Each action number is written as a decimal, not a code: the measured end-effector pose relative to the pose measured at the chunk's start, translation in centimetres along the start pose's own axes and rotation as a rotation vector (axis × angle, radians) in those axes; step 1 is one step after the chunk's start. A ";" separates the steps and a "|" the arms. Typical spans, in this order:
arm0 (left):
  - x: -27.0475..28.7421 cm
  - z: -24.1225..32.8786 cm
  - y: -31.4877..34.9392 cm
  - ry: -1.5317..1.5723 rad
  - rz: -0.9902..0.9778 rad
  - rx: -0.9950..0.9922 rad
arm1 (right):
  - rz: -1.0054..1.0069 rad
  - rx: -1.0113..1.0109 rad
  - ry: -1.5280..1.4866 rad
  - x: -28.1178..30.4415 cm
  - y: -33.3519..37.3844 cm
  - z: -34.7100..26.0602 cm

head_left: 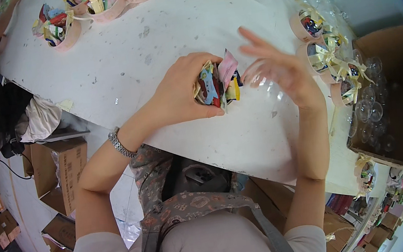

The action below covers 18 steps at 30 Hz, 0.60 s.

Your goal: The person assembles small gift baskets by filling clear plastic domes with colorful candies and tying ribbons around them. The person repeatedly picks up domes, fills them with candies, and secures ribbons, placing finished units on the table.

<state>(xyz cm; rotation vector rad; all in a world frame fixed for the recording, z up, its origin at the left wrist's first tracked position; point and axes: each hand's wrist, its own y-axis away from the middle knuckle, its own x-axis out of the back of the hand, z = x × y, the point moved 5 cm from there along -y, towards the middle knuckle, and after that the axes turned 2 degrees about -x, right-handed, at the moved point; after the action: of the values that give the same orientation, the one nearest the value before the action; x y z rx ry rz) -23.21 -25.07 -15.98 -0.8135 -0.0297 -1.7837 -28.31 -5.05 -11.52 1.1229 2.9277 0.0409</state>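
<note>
Your left hand (178, 92) clamps packets (209, 86) over the white table (173, 32), long axis and pink tip (227, 65) pointing away from you. Right hand (287, 72) blurred at clear plastic (256, 71); cannot tell its grip. Carton (73, 172), left.

R hand (286, 70) + clear dome (259, 73) blurred; pkts (209, 83) part-hidden by L hand (178, 90).

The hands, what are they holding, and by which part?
Left hand: colourful packets, around their left side. Right hand: clear plastic at its fingers, too blurred to tell.

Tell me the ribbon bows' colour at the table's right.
The ribbon bows are pale yellow; head view.
</note>
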 end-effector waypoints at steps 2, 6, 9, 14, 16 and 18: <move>0.0 -0.1 0.1 0.010 -0.005 -0.003 | -0.142 0.006 0.269 -1.6 -0.2 -1.6; 0.1 -0.2 0.3 0.016 -0.044 0.029 | -0.173 0.117 0.718 -3.5 0.3 -3.2; 0.1 0.0 0.2 0.016 -0.065 0.017 | -0.178 0.162 0.840 -5.7 1.3 -3.0; 0.0 0.3 -0.1 0.061 -0.042 0.006 | -0.189 0.091 0.787 -7.4 2.1 -1.4; -0.1 0.3 0.1 -0.001 -0.014 -0.050 | -0.191 0.017 0.648 -7.0 2.1 -0.8; 0.1 0.2 0.5 -0.082 -0.017 -0.065 | -0.111 0.061 0.069 -5.1 2.4 -0.6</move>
<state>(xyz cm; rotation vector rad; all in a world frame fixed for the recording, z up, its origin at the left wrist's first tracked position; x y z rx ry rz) -22.71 -25.26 -16.00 -0.9354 -0.0332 -1.7746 -22.93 -6.74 -10.86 0.9829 3.0669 -0.0107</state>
